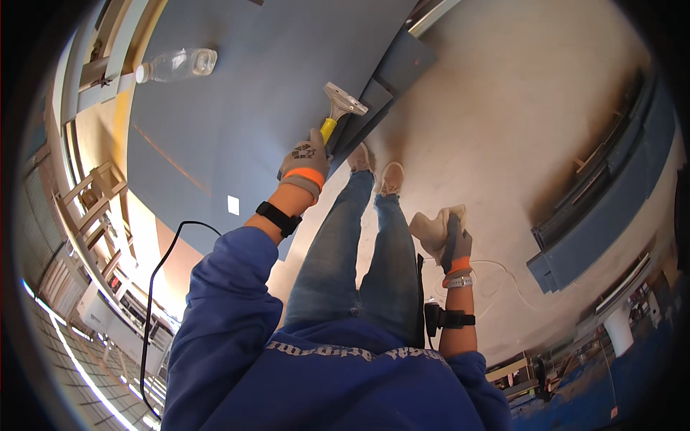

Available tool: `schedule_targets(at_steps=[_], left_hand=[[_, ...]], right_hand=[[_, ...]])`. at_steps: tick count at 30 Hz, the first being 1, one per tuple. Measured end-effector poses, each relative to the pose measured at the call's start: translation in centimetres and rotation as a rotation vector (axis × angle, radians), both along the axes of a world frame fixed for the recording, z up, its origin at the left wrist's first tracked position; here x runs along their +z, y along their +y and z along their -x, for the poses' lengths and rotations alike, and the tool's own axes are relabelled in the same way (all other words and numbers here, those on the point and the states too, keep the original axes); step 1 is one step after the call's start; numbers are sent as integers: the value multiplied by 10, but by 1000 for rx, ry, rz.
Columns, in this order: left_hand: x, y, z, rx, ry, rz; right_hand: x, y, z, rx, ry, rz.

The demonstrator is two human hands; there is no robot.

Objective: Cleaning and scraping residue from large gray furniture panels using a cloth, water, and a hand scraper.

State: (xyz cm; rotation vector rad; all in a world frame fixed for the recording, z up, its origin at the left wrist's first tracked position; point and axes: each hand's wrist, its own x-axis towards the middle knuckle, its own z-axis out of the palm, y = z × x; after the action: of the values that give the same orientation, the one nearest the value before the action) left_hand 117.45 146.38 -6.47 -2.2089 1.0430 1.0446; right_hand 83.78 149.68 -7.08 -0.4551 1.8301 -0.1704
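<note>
My left hand (305, 159), in a grey work glove with an orange cuff, is closed round the yellow handle of a scraper (335, 111). The scraper's wide metal head points away from me, over the right edge area of a large blue-grey panel (251, 108). Off to my right, low beside my leg, my gloved right hand (457, 248) grips a crumpled off-white cloth (433, 228). Part of the cloth sticks out beyond the fingers.
A clear plastic bottle (178, 65) lies on the panel's far left. Nearer sits a small white rectangle (233, 205). Long dark panels (596, 208) are stacked on the floor at right. A black cable (152, 287) loops down on the left, near wooden frames (93, 205).
</note>
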Motion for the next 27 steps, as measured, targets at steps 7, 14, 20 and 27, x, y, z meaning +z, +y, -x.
schedule_targets(at_steps=[7, 14, 20, 27], left_hand=[[-4, -49, 1, 29, 45, 27], [-2, -106, 4, 26, 24, 56], [-11, -170, 13, 19, 26, 146], [-8, -275, 20, 22, 47, 277]], right_hand=[[-26, -25, -39, -19, -73, 27], [-24, -73, -46, -27, -42, -10], [-12, -150, -34, 9, -27, -50], [-15, -210, -8, 113, -18, 86]])
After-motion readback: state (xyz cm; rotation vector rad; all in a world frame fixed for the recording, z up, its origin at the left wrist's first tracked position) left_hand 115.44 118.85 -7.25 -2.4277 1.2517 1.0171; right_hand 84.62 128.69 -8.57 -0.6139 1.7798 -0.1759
